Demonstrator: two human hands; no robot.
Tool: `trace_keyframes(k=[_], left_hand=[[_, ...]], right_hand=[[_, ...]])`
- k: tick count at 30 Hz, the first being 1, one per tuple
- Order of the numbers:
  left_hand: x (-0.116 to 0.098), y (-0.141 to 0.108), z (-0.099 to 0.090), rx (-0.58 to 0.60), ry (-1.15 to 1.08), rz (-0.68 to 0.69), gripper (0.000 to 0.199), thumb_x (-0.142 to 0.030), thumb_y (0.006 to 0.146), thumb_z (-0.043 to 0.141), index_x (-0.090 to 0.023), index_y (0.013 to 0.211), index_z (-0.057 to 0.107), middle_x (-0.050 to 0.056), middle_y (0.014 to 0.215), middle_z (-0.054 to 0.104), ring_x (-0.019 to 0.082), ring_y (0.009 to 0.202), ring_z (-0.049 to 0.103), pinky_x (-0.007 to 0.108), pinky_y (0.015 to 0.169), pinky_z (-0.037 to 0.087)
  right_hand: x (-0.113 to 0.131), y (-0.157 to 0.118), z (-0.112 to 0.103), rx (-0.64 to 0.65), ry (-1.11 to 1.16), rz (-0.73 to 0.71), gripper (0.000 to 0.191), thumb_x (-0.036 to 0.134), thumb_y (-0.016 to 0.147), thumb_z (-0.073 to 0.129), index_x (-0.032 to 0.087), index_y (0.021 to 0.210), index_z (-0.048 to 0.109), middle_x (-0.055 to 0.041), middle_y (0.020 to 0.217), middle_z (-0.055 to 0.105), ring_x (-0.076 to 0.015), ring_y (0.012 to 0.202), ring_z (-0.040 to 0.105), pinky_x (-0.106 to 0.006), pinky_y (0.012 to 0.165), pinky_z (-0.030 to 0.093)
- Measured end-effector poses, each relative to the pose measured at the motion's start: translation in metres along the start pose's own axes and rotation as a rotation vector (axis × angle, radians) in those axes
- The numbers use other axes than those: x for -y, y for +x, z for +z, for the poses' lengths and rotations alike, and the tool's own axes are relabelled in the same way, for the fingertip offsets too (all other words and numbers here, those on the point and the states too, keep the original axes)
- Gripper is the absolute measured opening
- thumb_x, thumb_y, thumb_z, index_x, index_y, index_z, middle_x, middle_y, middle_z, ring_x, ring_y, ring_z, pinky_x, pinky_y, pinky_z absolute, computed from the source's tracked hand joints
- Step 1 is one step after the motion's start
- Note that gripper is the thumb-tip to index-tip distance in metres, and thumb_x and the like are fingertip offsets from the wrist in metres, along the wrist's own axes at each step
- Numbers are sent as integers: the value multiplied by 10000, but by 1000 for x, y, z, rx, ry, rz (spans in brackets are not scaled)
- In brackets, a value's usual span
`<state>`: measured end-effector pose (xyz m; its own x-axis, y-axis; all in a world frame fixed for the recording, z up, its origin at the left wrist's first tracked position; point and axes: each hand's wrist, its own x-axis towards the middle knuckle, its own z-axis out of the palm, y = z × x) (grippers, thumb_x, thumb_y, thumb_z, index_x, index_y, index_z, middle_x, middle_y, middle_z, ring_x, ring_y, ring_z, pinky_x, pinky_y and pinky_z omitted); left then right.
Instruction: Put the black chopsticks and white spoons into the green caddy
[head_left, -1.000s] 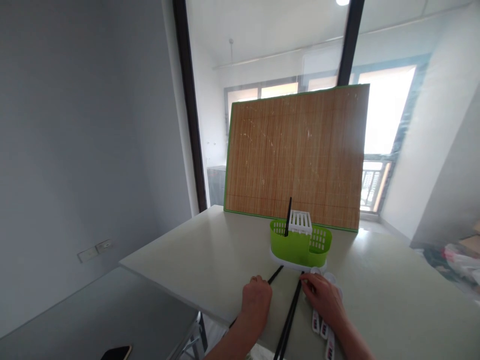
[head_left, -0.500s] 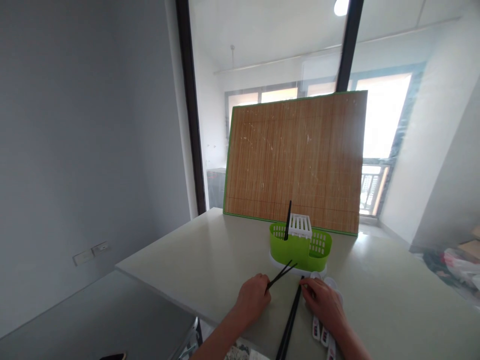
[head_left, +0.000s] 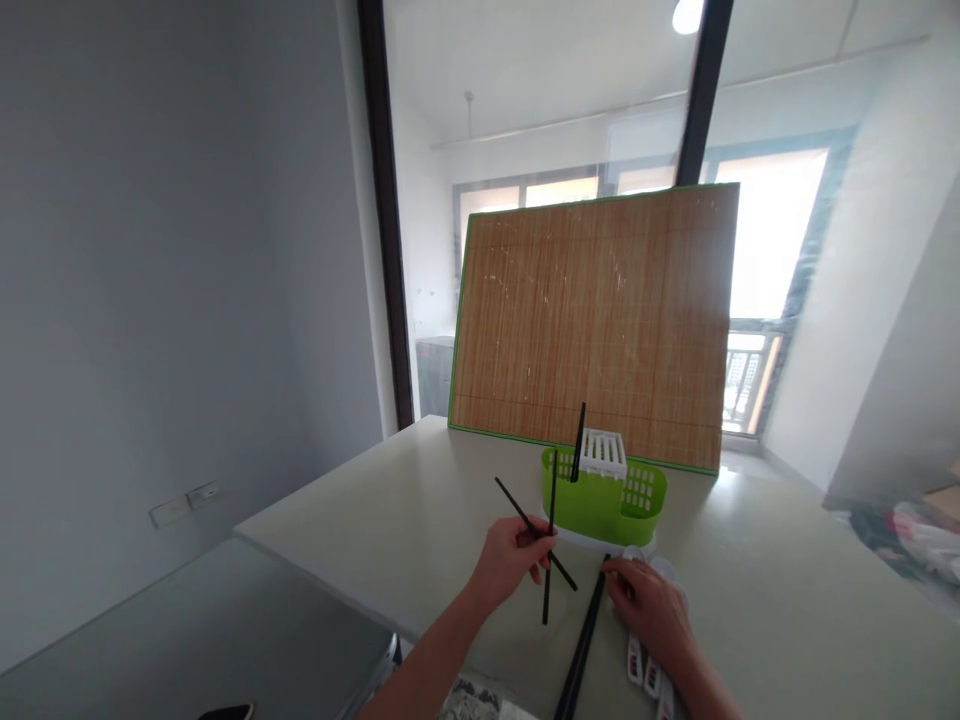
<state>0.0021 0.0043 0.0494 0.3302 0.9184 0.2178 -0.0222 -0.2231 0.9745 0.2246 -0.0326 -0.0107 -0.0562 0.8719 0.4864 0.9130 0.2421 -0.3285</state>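
My left hand (head_left: 517, 555) pinches two black chopsticks (head_left: 553, 490) that cross in an X, in front of the green basket's left part. My right hand (head_left: 649, 600) rests on the table, its fingertips closed on the upper ends of more black chopsticks (head_left: 581, 650) that lie on the tabletop. Under and beside that hand lie several white spoons (head_left: 635, 662), partly covered by it. The green basket (head_left: 592, 505) stands on a white base and carries a white slotted rack (head_left: 604, 453). Black chopsticks (head_left: 580, 440) stand upright in the basket, left of the rack.
Behind the basket, a bamboo-patterned board (head_left: 592, 320) with a green edge leans upright on the white table (head_left: 360, 510). A patterned item (head_left: 474, 702) shows at the near table edge. A lower grey surface (head_left: 225, 630) is at left.
The chopsticks in my left hand have swung from pointing right to a steeper, wider cross, and that hand has risen slightly. My right hand has barely moved.
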Motion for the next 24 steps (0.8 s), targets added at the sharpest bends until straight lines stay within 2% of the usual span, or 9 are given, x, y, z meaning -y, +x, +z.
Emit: trace_keyframes(k=[4, 9, 12, 14, 18, 24], left_hand=[[6, 5, 9, 39, 10, 23, 259, -307, 680, 634, -93, 825, 611, -12, 532, 557, 95, 430, 508, 192, 371, 451], [17, 13, 38, 30, 23, 73, 208, -297, 704, 599, -118, 810, 594, -22, 545, 548, 93, 443, 505, 171, 353, 419], [21, 15, 54, 33, -16, 70, 202, -306, 710, 592, -127, 801, 572, -37, 515, 535, 83, 401, 481, 181, 363, 425], [21, 16, 61, 61, -36, 62, 202, -314, 707, 596, -130, 783, 562, -43, 490, 524, 80, 373, 469, 177, 354, 408], [19, 17, 63, 119, -8, 54, 243, -351, 701, 618, -127, 784, 578, -44, 472, 520, 70, 342, 447, 164, 332, 361], [16, 22, 51, 107, 48, 118, 320, -388, 725, 610, -108, 877, 640, -20, 578, 550, 52, 387, 427, 168, 367, 387]], right_hand=[[3, 0, 0, 16, 106, -24, 248, 412, 842, 433, 269, 949, 606, 14, 705, 602, -152, 649, 568, -258, 586, 383], [7, 1, 6, 95, 201, -52, 366, 444, 786, 508, 243, 1085, 573, 14, 675, 591, -153, 605, 539, -256, 564, 385], [8, 2, 8, 133, 196, -66, 297, 398, 777, 515, 265, 1031, 590, 24, 684, 594, -147, 605, 530, -248, 559, 369], [8, 2, 8, 144, 208, -72, 200, 353, 793, 489, 259, 924, 607, 25, 690, 587, -140, 605, 522, -244, 563, 360], [6, 3, 11, 136, 227, -107, 204, 320, 835, 427, 217, 751, 583, 6, 696, 559, -144, 641, 511, -248, 587, 361], [6, 4, 15, 109, 232, -153, 239, 352, 861, 404, 202, 751, 554, -2, 695, 540, -156, 674, 502, -259, 609, 370]])
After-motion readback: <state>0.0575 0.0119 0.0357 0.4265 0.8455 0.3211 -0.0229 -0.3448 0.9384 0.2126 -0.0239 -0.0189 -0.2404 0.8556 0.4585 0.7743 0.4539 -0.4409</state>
